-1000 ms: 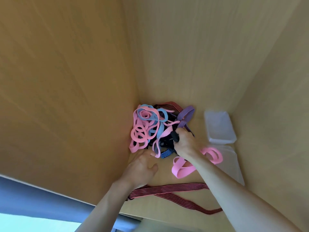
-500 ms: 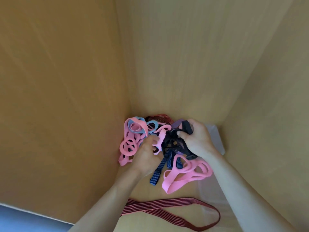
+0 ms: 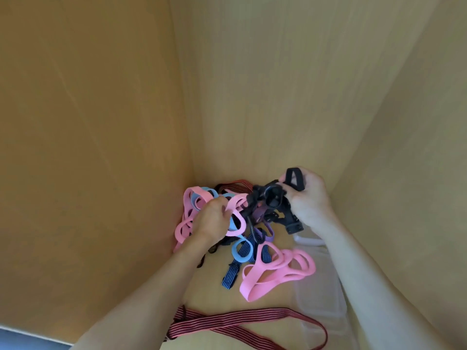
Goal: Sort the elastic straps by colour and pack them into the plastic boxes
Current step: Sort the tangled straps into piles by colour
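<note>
At the back corner of the tabletop (image 3: 209, 294), where two wooden panels meet, we see the tangled heap of straps (image 3: 255, 210), lifted and pulled between two hands. The right hand (image 3: 310, 200) has its fingers clenched round a black strap (image 3: 294, 178), one loop of which stands up above the knuckles while the rest trails down to the heap. The left hand (image 3: 211, 221) has its fingers curled round a pink loop (image 3: 236, 200) on the heap's left side. Below the hands we find a light blue strap (image 3: 241, 251) crossing a navy striped strap (image 3: 231, 274), with a purple strap (image 3: 264, 233) just above them. A bundle of pink straps (image 3: 278, 269) lies just right of these, touching the rim of a clear plastic box (image 3: 326, 299). Nearest us, well apart from the heap, a red-and-black striped strap (image 3: 240, 317) lies flat in a long loop.
</note>
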Demonstrator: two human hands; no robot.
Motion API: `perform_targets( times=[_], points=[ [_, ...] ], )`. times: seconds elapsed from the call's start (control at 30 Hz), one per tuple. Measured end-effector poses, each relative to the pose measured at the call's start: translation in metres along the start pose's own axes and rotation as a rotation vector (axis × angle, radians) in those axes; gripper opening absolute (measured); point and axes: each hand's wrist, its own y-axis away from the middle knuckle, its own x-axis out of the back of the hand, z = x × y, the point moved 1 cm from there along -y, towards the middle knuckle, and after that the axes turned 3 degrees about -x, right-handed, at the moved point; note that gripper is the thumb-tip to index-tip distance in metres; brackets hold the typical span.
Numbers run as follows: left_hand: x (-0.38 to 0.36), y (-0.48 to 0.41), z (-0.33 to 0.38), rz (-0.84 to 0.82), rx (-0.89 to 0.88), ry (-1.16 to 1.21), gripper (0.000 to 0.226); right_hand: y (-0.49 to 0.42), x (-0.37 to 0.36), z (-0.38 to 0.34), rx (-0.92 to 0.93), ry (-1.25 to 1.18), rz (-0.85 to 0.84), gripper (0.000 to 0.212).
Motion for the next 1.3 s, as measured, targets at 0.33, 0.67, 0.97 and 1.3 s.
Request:
perform_targets(
  times=[0.33,0.67,0.97,1.3],
  points=[
    [0.022,-0.019,-0.004,0.084,0.216,0.078,0.011,-0.003,0.015,-0.029,0.022,-0.012,-0.025,0.034],
    [0.042,-0.030,0.031,-0.077,0.048,0.321,0.022,-0.007,0.017,0.000,-0.090,0.162,-0.094,0.025],
    [0.005,-0.017,0.024,-0.245,0.005,0.238,0.026,-0.004,0.017,0.004,-0.083,0.125,-0.190,0.028],
    [-0.007,-0.035,0.020,-0.147,0.024,0.344,0.025,0.000,0.030,0.001,-0.033,0.176,-0.261,0.031]
  ],
)
